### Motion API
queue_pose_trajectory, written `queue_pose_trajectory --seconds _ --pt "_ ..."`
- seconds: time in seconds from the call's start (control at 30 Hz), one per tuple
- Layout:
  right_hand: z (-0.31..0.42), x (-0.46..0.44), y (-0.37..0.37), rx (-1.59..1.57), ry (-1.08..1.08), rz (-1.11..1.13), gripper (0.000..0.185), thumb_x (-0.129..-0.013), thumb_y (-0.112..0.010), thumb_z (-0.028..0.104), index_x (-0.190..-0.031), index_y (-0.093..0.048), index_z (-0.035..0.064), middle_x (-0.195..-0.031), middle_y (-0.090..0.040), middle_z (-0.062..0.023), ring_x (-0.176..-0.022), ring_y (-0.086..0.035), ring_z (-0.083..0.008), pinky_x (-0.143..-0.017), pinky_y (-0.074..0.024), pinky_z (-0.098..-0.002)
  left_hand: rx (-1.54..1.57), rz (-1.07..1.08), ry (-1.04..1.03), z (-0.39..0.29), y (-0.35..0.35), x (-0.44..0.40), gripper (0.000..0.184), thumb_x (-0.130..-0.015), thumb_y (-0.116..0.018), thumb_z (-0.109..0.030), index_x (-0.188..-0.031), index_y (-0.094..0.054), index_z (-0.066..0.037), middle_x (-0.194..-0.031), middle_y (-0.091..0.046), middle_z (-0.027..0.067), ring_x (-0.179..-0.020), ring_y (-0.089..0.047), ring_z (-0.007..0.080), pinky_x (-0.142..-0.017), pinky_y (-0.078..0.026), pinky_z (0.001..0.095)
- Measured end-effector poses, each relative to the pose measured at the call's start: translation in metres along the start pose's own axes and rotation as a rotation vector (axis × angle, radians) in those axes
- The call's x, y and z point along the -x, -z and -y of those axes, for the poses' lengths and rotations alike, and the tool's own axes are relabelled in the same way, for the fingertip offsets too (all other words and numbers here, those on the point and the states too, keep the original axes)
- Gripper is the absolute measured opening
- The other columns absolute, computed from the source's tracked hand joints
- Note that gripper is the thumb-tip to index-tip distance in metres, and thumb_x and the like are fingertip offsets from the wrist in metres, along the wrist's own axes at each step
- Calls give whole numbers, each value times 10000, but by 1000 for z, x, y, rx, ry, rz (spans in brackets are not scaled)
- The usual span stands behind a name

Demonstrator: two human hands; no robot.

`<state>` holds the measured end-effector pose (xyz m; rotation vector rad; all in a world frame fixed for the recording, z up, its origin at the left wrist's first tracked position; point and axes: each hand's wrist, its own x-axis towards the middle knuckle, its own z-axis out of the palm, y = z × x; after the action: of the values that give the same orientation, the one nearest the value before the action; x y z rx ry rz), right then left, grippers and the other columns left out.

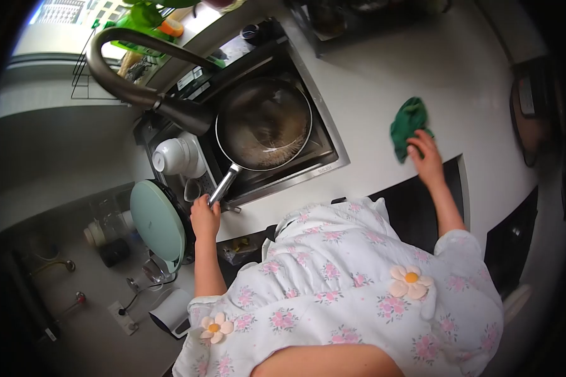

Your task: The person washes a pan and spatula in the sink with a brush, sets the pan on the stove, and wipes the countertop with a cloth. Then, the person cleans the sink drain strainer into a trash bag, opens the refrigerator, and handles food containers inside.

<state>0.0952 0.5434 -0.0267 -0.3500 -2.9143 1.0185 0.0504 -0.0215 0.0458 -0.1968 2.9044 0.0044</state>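
Note:
In the head view a dark frying pan (261, 122) rests over the sink, with liquid and some foam in it. Its metal handle points down toward me, and my left hand (205, 218) is closed around the handle's end. Off to the right, a crumpled green cloth (410, 125) lies on the white counter. My right hand (427, 158) is at the cloth's lower right edge, fingers apart and at least touching or overlapping it. A dark curved faucet (129, 88) arches over the sink's left side, its spout just beside the pan.
White cups (173, 156) stand beside the sink (333, 147) on the left. Below them is a round pale green lid or pan (158, 223). A white kettle-like appliance (172, 313) sits lower left. Plants (146, 16) stand by the window, and a dark rack (352, 19) is at the back.

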Motion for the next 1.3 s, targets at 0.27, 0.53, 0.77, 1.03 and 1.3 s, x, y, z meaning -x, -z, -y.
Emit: queue_pose_trajectory --seconds 0.27,0.53,0.77,1.03,1.3 --pt "145 -112 -94 73 286 -3 551 -740 -687 259 -1205 -445 90 -1121 -483 -134 -1037 -489 -338 -884 -422 -406 38 7 42 14 -17 -12 338 -766 -644 -244 -1033 -561 -55 -1013 -535 147 -966 -517 329 -810 -446 418" --pt "189 -204 -152 96 321 -152 291 -727 -549 -11 -1005 -538 73 -1026 -462 -125 -980 -491 -315 -822 -442 -406 229 64 58 29 -32 -20 349 -764 -643 -212 -1045 -542 -29 -1012 -532 170 -967 -504 351 -822 -433 424" --pt "201 -290 -198 -164 231 -574 328 -800 -472 7 -1123 -529 5 -1221 -477 -160 -1117 -459 -355 -925 -398 -395 364 65 76 32 -35 -21 372 -747 -660 -184 -1058 -526 -28 -1003 -527 171 -953 -502 357 -824 -427 423" --pt "243 -309 -166 -330 200 -560 317 -816 -467 4 -1127 -527 10 -1144 -514 -195 -1104 -478 -345 -933 -390 -391 355 207 59 37 -33 -37 385 -720 -691 -195 -1029 -533 -26 -987 -526 166 -942 -504 350 -811 -434 421" --pt "255 -312 -188 138 320 -194 395 -760 -554 45 -1148 -507 -17 -1174 -510 -190 -1059 -505 -350 -884 -432 -384 361 226 75 37 -34 -37 385 -715 -702 -209 -1012 -536 -28 -992 -533 160 -946 -505 346 -808 -434 421"
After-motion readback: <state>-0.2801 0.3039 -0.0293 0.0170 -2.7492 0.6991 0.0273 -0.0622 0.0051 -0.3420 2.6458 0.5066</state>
